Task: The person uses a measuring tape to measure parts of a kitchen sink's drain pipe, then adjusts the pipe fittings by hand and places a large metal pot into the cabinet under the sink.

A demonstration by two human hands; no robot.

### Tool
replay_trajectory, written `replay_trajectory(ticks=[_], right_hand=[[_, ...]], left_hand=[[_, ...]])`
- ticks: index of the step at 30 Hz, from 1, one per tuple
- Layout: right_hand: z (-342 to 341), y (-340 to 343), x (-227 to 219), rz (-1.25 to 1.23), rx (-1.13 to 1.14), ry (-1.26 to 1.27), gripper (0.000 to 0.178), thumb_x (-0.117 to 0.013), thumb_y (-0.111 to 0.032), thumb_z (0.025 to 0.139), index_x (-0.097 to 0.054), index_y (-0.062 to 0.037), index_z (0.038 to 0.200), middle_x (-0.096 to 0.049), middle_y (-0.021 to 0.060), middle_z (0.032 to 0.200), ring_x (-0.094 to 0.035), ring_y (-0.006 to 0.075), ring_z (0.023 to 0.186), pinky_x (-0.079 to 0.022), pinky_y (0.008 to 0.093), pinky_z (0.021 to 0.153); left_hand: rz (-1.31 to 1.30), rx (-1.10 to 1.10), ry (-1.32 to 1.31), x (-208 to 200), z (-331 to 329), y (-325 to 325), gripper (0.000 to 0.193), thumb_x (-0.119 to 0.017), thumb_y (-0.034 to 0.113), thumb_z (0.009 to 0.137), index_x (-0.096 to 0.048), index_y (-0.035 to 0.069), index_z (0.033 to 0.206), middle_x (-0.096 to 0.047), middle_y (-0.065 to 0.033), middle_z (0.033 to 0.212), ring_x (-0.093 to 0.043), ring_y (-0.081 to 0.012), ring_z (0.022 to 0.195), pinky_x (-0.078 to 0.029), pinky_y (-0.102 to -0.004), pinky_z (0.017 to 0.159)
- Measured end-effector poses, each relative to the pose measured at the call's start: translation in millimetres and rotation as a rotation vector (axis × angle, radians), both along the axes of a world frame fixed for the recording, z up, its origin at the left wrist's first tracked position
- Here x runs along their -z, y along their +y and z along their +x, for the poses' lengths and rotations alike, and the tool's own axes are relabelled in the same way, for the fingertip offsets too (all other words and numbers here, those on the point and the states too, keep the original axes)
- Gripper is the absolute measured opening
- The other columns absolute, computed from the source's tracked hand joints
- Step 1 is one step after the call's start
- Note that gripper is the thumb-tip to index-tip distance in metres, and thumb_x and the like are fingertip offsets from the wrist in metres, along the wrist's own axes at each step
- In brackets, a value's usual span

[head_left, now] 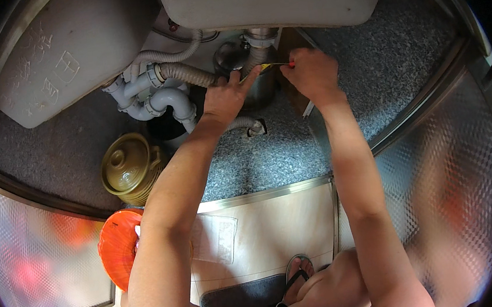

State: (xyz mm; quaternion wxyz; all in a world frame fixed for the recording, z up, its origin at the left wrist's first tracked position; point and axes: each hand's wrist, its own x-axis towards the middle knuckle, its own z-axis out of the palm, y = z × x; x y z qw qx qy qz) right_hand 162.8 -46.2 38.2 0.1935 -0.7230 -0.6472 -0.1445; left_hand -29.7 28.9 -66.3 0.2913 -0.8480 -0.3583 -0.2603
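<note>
Pinched at its red end by the curled fingers of the right hand, and reaching, yellow, to the extended fingers of the left hand (cannot tell whether pinched there too): one slender piece, taut-looking, very thin between the two colours, too small to identify. Located between both hands, under the sink, just beside a ribbed drain hose and a shiny metal vessel. Farther out: bent grey pipes, a brown lidded pot, and an orange dish, partly hidden.
</note>
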Motion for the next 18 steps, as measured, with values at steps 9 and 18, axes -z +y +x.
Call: replay_trajectory(ticks=[9,18], right_hand=[[38,-31,-46,-0.15,0.054,0.082,0.026,-0.068,-0.036,0.082,-0.075,-0.0123,0.089,-0.072,0.0089,0.091,-0.069,0.0309,0.091,-0.055,0.0435,0.08],[15,-27,-39,0.24,0.038,-0.073,0.023,-0.068,-0.032,0.082,-0.073,-0.0092,0.082,-0.071,0.0113,0.081,-0.07,0.0313,0.081,-0.056,0.0453,0.072]], left_hand=[[-0.032,-0.03,0.034,0,1,-1,0.085,-0.059,0.0,0.08,-0.03,0.032,0.153,-0.057,-0.0103,0.098,-0.065,-0.024,0.067,-0.058,-0.0341,0.053],[0.036,-0.009,0.017,6,1,1,0.081,-0.062,0.003,0.079,-0.035,0.029,0.151,-0.057,-0.0112,0.098,-0.063,-0.0235,0.065,-0.057,-0.0345,0.051]])
